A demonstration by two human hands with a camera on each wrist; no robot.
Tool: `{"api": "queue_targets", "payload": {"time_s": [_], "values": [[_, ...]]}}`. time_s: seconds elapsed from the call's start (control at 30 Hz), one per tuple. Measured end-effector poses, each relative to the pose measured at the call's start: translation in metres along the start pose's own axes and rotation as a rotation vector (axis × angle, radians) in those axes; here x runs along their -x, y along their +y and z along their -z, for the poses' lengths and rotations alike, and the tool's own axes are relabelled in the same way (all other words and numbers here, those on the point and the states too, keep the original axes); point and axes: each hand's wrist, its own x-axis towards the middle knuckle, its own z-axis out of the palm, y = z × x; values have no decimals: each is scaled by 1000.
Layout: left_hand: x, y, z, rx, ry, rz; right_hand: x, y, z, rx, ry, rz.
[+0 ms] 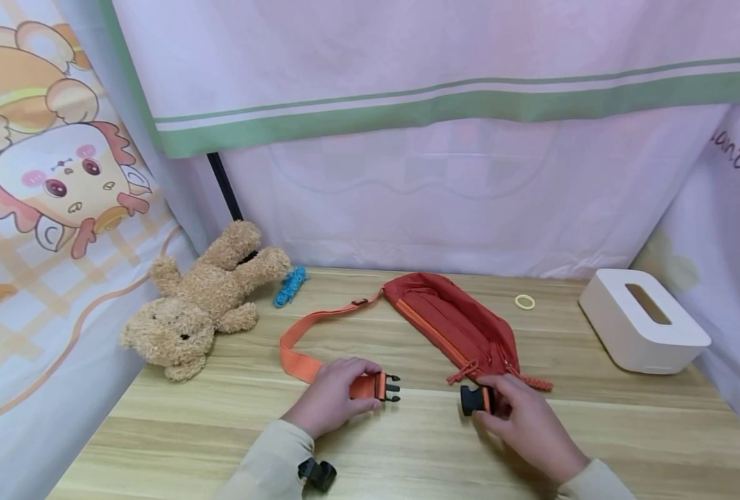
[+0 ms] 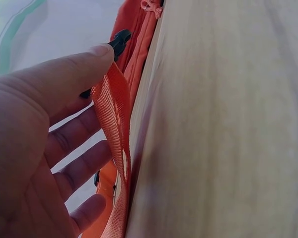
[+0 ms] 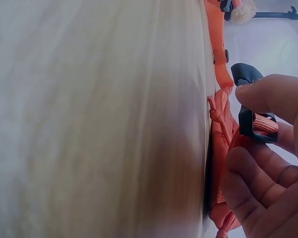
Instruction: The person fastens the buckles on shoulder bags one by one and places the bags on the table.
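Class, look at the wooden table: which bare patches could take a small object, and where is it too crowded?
Free: the front left table below the teddy bear; the front right below the tissue box. Crowded: the middle, where the left hand and right hand hold the buckle ends of the waist bag.

I can read just one bit of writing. It is on the white cloth wall [image 1: 729,229] up behind the white tissue box [image 1: 643,320]. The letters are dark red and curly, like handwriting, and they climb upward. I can make out "ntic", but the first letter is partly hidden and the word runs off the edge, so I cannot tell the whole word. Far to the left of the tissue box, the other cloth wall [image 1: 39,208] has a cartoon picture on it, but no letters I can read.
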Motion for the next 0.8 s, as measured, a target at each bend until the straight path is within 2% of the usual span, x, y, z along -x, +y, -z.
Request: {"api": "queue_targets", "payload": {"time_s": [0.57,0.8], "values": [[1,0,1,22,19,-19,-1,-2,-4,-30,72,85],[-1,2,1,44,2,-16,-1,2,-3,-48,72,56]]}}
